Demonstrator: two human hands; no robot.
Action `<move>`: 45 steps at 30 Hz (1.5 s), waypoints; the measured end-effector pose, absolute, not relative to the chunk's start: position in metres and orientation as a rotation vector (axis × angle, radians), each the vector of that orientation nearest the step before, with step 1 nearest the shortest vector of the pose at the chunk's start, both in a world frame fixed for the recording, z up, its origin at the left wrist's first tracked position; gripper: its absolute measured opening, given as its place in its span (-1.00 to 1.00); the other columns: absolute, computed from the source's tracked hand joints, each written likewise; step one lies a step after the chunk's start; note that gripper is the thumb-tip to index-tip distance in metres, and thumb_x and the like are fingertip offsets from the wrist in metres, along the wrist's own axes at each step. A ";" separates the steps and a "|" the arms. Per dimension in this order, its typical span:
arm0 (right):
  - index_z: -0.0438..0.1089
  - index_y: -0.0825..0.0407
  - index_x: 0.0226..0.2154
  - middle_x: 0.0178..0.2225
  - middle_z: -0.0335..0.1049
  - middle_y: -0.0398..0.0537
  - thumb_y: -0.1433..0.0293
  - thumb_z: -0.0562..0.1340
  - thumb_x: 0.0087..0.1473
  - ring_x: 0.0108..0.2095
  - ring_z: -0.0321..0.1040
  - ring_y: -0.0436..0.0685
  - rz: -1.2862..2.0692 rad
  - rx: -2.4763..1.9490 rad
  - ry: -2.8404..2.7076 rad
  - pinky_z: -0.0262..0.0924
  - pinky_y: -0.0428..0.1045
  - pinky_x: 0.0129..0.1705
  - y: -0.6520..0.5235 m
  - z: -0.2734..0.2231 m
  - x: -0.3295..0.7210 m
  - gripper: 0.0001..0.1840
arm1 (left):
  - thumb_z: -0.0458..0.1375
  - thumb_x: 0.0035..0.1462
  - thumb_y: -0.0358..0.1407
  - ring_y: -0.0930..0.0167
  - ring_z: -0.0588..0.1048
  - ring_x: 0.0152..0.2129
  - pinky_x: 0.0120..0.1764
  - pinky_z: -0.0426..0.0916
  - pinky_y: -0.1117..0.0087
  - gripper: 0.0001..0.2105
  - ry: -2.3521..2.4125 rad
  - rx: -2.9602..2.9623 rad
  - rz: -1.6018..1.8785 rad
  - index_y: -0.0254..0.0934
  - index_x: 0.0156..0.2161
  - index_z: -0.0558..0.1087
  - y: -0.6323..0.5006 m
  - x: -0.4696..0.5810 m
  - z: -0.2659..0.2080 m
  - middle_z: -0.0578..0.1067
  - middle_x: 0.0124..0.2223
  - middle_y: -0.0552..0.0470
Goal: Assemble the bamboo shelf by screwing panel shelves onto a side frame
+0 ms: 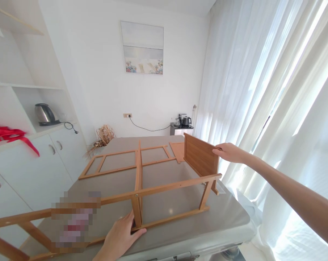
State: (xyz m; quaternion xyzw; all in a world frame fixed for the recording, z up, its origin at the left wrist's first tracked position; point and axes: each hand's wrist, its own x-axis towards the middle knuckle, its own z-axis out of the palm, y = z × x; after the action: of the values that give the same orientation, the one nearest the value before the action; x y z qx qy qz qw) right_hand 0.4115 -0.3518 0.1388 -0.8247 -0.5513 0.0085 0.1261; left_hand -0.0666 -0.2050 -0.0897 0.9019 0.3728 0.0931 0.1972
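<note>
A ladder-like wooden side frame [164, 189] stands on its long edge across the near part of the table. Around its lower rail and middle crosspiece is my left hand [120, 232], thumb pointing right and fingers partly hidden behind the wood. My right hand [227, 152] pinches the upper edge of a brown wooden panel [200, 154], which stands upright at the frame's right end. Another wooden board [138, 166], seen nearly edge-on, runs back from the frame's middle. Behind it a second wooden side frame [108, 169] lies flat on the table.
The grey table [164, 136] reaches toward the wall. A flat wooden piece [177, 150] lies behind the panel. Dried plants [104, 136] are at the far left, a dark kettle [186, 120] on a stand at the back. White curtains [234, 90] hang close on the right, cabinets [30, 159] on the left.
</note>
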 end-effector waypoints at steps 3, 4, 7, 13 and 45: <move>-0.05 -0.02 -0.62 -0.64 -0.01 -0.17 0.03 0.09 0.22 -0.62 -0.02 -0.01 0.047 -2.423 -1.613 -0.13 -0.01 -0.51 -0.357 0.148 0.413 -0.45 | 0.18 0.21 -0.08 0.21 0.57 -0.10 -0.10 0.34 0.35 -0.67 1.023 2.519 0.279 -0.14 0.02 0.44 -0.207 -0.067 -0.087 0.59 0.00 0.00; -0.03 -0.02 -0.62 -0.64 0.00 -0.17 0.03 0.08 0.23 -0.62 -0.02 -0.01 0.056 -2.429 -1.618 -0.13 -0.01 -0.51 -0.358 0.150 0.413 -0.45 | 0.18 0.21 -0.07 0.21 0.57 -0.09 -0.11 0.34 0.35 -0.67 1.018 2.517 0.280 -0.14 0.03 0.44 -0.208 -0.068 -0.087 0.59 0.00 0.00; 0.00 -0.02 -0.62 -0.64 0.03 -0.16 0.04 0.08 0.23 -0.61 0.00 0.00 0.074 -2.436 -1.640 -0.10 -0.01 -0.51 -0.354 0.150 0.408 -0.47 | 0.19 0.21 -0.08 0.20 0.57 -0.08 -0.09 0.34 0.35 -0.67 1.015 2.514 0.287 -0.14 0.03 0.44 -0.208 -0.068 -0.087 0.59 0.00 -0.01; -0.08 -0.03 -0.61 -0.65 -0.01 -0.18 0.17 0.07 0.22 -0.60 0.02 0.01 0.012 -2.446 -1.641 -0.12 -0.01 -0.51 -0.336 0.138 0.386 -0.54 | 0.19 0.22 -0.11 0.21 0.57 -0.11 -0.10 0.33 0.36 -0.71 1.016 2.527 0.295 -0.16 0.00 0.45 -0.206 -0.068 -0.089 0.61 -0.06 -0.02; 0.00 -0.02 -0.73 -0.68 0.04 -0.17 0.25 0.17 0.07 -0.62 0.02 0.00 0.359 -2.590 -1.759 -0.17 -0.01 -0.51 -0.333 0.124 0.338 -0.54 | -0.14 0.44 -0.22 0.37 0.52 -0.35 -0.35 0.24 0.37 -0.64 -0.080 3.261 0.311 -0.21 -0.22 0.49 -0.245 0.103 0.182 0.55 -0.26 0.05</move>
State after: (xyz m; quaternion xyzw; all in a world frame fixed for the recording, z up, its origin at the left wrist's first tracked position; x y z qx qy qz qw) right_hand 0.3380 -0.3333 0.1245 -0.8218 -0.5582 0.1140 -0.0051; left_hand 0.1035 -0.2451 0.1821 0.9929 -0.0242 0.0948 -0.0673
